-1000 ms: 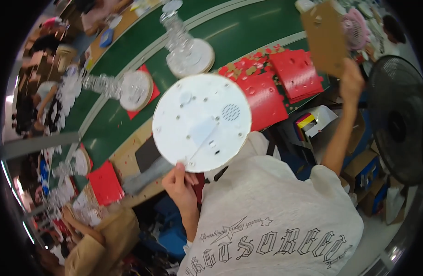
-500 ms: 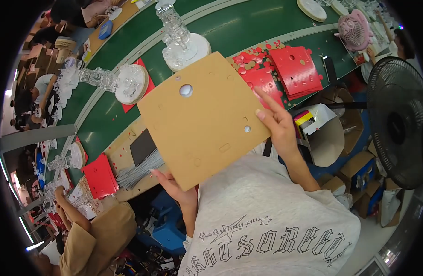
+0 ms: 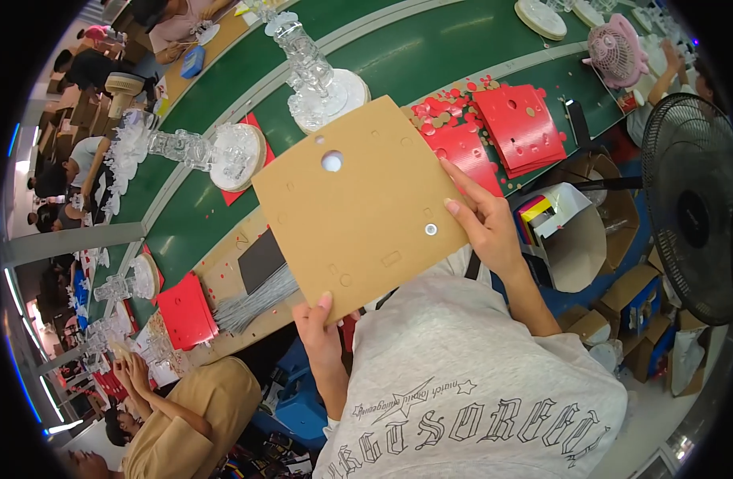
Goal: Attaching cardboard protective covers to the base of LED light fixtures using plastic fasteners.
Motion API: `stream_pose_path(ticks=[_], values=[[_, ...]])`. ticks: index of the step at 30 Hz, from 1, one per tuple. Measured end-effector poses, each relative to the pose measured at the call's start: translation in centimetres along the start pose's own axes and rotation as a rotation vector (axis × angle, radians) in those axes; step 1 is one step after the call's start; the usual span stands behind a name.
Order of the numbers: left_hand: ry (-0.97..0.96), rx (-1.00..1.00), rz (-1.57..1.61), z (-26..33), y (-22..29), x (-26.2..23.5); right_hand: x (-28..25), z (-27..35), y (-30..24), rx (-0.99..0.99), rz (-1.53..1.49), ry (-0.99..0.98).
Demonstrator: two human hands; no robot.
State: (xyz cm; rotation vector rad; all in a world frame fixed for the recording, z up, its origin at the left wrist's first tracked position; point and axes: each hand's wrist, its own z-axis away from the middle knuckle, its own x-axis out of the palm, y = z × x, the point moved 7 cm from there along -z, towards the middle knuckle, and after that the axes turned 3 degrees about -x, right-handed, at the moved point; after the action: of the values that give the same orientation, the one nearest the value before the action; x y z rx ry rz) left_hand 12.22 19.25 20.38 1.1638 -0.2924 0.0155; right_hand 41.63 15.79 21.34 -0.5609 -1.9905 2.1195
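Observation:
A square brown cardboard sheet (image 3: 358, 231) is held up in front of my chest, tilted. It has a large round hole near its far edge, smaller holes and several outlined cut shapes. My left hand (image 3: 322, 339) pinches the near left corner, thumb on top and the other fingers mostly hidden beneath. At the right edge, my right hand (image 3: 488, 230) grips the sheet between thumb and fingers. Just beyond it, a stack of red punched sheets (image 3: 519, 132) and loose red and brown discs (image 3: 442, 108) lie on the green table (image 3: 430, 60).
Clear figure-like pieces on round white bases (image 3: 237, 156) stand along the table. At left lie a grey wire bundle (image 3: 254, 303), a black sheet (image 3: 261, 259) and red sheets (image 3: 187, 311). A co-worker (image 3: 199, 415) sits at lower left. A black fan (image 3: 693, 207) and cardboard boxes (image 3: 622, 299) are at right.
My left hand has closed on the near left corner, its thumb now over the cardboard. The sheet has shifted slightly right in view. The co-worker's hands at left have moved lower.

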Motion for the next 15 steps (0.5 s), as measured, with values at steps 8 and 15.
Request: stream_pose_path(ticks=[8, 15], values=[[0.085, 0.001, -0.442, -2.7, 2.4, -2.4, 0.6, 1.1, -1.4, -0.031, 0.12, -0.075], [-0.102, 0.114, -0.191, -5.2, 5.0, 0.7, 0.7, 1.7, -2.0, 0.005, 0.193, -0.131]])
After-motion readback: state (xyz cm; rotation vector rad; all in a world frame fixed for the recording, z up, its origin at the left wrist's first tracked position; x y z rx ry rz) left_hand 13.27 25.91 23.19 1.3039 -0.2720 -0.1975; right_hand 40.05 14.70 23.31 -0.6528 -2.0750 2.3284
